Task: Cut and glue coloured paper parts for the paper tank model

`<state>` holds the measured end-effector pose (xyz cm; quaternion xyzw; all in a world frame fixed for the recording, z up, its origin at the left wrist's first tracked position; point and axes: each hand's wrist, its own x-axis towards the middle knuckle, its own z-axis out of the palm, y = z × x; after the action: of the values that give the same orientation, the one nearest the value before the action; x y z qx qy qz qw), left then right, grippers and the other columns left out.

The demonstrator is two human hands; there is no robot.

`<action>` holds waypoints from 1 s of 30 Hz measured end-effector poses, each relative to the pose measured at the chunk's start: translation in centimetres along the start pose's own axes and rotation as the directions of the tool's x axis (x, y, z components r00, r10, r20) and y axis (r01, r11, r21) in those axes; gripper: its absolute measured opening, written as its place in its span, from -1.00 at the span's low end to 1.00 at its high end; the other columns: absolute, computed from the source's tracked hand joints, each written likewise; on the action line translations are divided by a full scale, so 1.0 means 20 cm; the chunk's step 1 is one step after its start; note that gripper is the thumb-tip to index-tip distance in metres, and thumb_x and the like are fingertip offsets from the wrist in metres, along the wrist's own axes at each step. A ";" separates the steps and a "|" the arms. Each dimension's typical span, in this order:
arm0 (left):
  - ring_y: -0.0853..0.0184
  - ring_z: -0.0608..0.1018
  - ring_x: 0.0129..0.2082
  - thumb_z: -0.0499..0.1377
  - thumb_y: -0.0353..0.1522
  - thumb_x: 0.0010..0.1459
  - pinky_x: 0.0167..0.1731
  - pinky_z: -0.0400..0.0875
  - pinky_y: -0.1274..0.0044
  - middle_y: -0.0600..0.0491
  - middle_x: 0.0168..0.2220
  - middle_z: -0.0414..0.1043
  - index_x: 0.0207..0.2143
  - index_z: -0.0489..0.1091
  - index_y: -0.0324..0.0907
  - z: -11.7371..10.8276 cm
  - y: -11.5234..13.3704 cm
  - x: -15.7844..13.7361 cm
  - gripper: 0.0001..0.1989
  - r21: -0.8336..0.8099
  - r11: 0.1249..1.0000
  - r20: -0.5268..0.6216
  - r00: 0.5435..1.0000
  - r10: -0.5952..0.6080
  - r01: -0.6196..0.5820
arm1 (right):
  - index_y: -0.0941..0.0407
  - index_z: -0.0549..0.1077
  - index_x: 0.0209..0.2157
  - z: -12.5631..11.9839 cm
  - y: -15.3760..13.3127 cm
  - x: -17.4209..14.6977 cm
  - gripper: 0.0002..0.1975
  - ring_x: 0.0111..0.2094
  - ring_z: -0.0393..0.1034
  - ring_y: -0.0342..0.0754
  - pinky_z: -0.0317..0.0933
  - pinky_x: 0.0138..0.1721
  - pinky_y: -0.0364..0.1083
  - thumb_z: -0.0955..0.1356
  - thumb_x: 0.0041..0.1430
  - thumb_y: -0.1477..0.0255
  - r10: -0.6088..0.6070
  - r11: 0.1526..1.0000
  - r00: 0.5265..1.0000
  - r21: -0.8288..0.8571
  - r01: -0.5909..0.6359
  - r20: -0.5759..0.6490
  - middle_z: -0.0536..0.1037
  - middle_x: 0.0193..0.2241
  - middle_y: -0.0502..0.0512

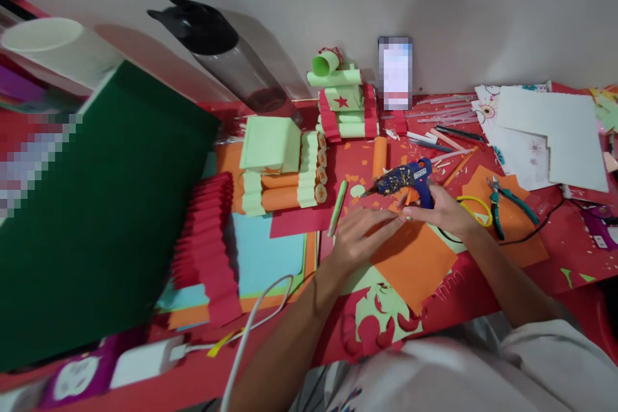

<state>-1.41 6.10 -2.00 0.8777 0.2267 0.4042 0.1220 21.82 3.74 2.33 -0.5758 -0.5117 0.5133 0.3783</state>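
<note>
My left hand (360, 235) lies over the upper edge of an orange paper sheet (418, 267), its fingers reaching right and pressed together on it. Meeting its fingertips, my right hand (444, 211) has thumb and fingers closed at the same edge; the exact grip is partly hidden. A blue glue gun (403, 180) with a small red light lies just beyond my fingers, its handle beside my right hand and its nozzle pointing left. Left of it are a rolled green paper tube (338, 206) and a pale green disc (358, 191). An orange paper tube (380, 156) is behind.
A green and orange paper model (277, 161) and a red-starred one (342, 103) stand at the back. A phone (396, 74) leans on the wall. Pliers (497, 199), yellow scissor handles (476, 209) and white boards (560, 141) lie right. A large green board (106, 219) and bottle (232, 58) stand left.
</note>
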 end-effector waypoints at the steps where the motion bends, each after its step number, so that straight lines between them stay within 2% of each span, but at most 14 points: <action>1: 0.31 0.68 -0.21 0.19 -0.42 0.43 -0.21 0.49 0.47 0.00 -0.16 0.69 0.08 0.57 0.00 -0.01 0.01 0.00 -0.73 -0.010 1.000 0.022 1.000 -0.015 0.015 | 0.08 0.49 -0.36 0.00 0.00 0.00 -0.68 -0.35 0.42 -0.04 0.32 -0.30 -0.09 0.55 0.05 0.17 0.005 1.000 1.000 0.016 -0.005 0.024 0.54 -0.41 0.01; 3: 0.30 0.69 -0.22 0.18 -0.40 0.43 -0.22 0.48 0.47 -0.02 -0.16 0.69 0.09 0.57 0.00 -0.02 0.01 0.00 -0.73 -0.048 0.998 0.044 0.998 -0.042 0.044 | 0.09 0.47 -0.37 0.01 -0.01 0.00 -0.68 -0.41 0.38 -0.07 0.28 -0.37 -0.12 0.54 0.06 0.17 0.034 0.998 0.997 0.042 -0.037 0.065 0.52 -0.45 -0.01; 6: 0.32 0.69 -0.23 0.19 -0.39 0.43 -0.23 0.48 0.48 -0.03 -0.16 0.69 0.06 0.58 0.00 0.00 0.00 0.00 -0.74 -0.086 0.994 0.046 0.997 -0.067 0.071 | 0.10 0.44 -0.38 0.01 0.00 0.00 -0.65 -0.47 0.35 -0.10 0.22 -0.43 -0.13 0.56 0.01 0.18 0.086 0.995 0.995 0.046 -0.088 0.044 0.49 -0.49 -0.03; 8: 0.32 0.68 -0.25 0.18 -0.39 0.42 -0.22 0.48 0.48 -0.01 -0.19 0.68 0.01 0.60 -0.01 0.02 0.00 0.01 -0.77 -0.090 0.991 0.004 0.996 -0.095 0.095 | 0.10 0.44 -0.37 0.01 0.01 0.01 -0.64 -0.46 0.35 -0.10 0.23 -0.42 -0.13 0.56 0.01 0.18 0.102 0.994 0.995 0.032 -0.102 0.012 0.49 -0.48 -0.03; 10: 0.31 0.67 -0.25 0.16 -0.36 0.43 -0.20 0.50 0.47 -0.02 -0.20 0.67 -0.04 0.60 -0.06 0.03 0.01 0.03 -0.80 -0.134 0.973 -0.046 0.979 -0.197 0.189 | 0.10 0.44 -0.38 0.00 0.02 0.01 -0.65 -0.46 0.33 -0.10 0.22 -0.41 -0.12 0.56 0.02 0.18 0.086 0.996 0.995 -0.002 -0.086 -0.047 0.48 -0.48 -0.04; 12: 0.29 0.66 -0.25 0.16 -0.30 0.43 -0.20 0.53 0.45 -0.05 -0.19 0.66 -0.05 0.57 -0.13 0.04 0.03 0.07 -0.80 -0.243 0.889 -0.001 0.917 -0.399 0.387 | 0.09 0.42 -0.40 -0.01 0.01 0.02 -0.67 -0.46 0.30 -0.11 0.20 -0.41 -0.12 0.54 0.04 0.20 0.033 0.999 0.994 -0.040 -0.037 -0.100 0.47 -0.48 -0.04; 14: 0.30 0.64 -0.30 0.16 -0.21 0.42 -0.25 0.54 0.46 -0.06 -0.19 0.65 -0.05 0.55 -0.17 0.03 0.06 0.10 -0.74 -0.362 0.729 0.150 0.808 -0.569 0.581 | 0.09 0.40 -0.42 -0.01 -0.01 0.02 -0.70 -0.46 0.29 -0.11 0.19 -0.41 -0.12 0.52 0.06 0.22 -0.031 0.997 0.993 -0.077 0.022 -0.117 0.47 -0.49 -0.05; 16: 0.32 0.62 -0.34 0.16 -0.12 0.40 -0.32 0.53 0.49 -0.05 -0.21 0.63 -0.07 0.53 -0.19 0.03 0.08 0.13 -0.67 -0.462 0.553 0.286 0.707 -0.646 0.693 | 0.09 0.41 -0.42 -0.02 -0.02 0.02 -0.73 -0.45 0.31 -0.10 0.20 -0.40 -0.11 0.50 0.08 0.25 -0.063 0.992 0.993 -0.119 0.050 -0.104 0.48 -0.49 -0.03; 18: 0.34 0.60 -0.37 0.18 -0.07 0.37 -0.36 0.52 0.51 -0.03 -0.22 0.61 -0.11 0.50 -0.19 0.04 0.10 0.14 -0.64 -0.540 0.423 0.351 0.652 -0.672 0.728 | 0.10 0.42 -0.42 -0.02 -0.03 0.02 -0.75 -0.44 0.33 -0.09 0.20 -0.40 -0.11 0.49 0.08 0.26 -0.059 0.986 0.994 -0.161 0.043 -0.093 0.50 -0.49 -0.02; 21: 0.37 0.55 -0.41 0.22 -0.05 0.32 -0.40 0.48 0.54 0.02 -0.27 0.55 -0.17 0.47 -0.18 0.06 0.10 0.13 -0.64 -0.598 0.348 0.358 0.629 -0.690 0.722 | 0.10 0.43 -0.40 -0.01 -0.02 0.02 -0.74 -0.43 0.35 -0.07 0.21 -0.39 -0.10 0.50 0.07 0.24 -0.041 0.981 0.995 -0.190 0.024 -0.087 0.52 -0.47 -0.02; 26: 0.37 0.52 -0.43 0.26 -0.05 0.28 -0.39 0.46 0.53 0.07 -0.34 0.48 -0.21 0.43 -0.17 0.07 0.09 0.13 -0.65 -0.601 0.314 0.388 0.611 -0.690 0.735 | 0.09 0.43 -0.38 0.00 0.00 0.02 -0.71 -0.42 0.37 -0.06 0.24 -0.36 -0.08 0.50 0.07 0.20 -0.007 0.982 0.996 -0.186 -0.008 -0.084 0.52 -0.45 -0.01; 30: 0.35 0.53 -0.41 0.26 -0.04 0.28 -0.35 0.45 0.51 0.08 -0.39 0.47 -0.26 0.41 -0.16 0.07 0.10 0.14 -0.64 -0.582 0.315 0.431 0.612 -0.663 0.750 | 0.08 0.40 -0.41 0.01 0.00 0.02 -0.71 -0.41 0.36 -0.07 0.23 -0.34 -0.09 0.50 0.06 0.22 -0.044 0.982 0.994 -0.187 0.025 -0.100 0.50 -0.45 -0.02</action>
<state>1.87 5.63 -0.27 0.5860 0.4022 0.3130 0.6300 21.56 4.15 2.30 -0.6256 -0.5469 0.4260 0.3579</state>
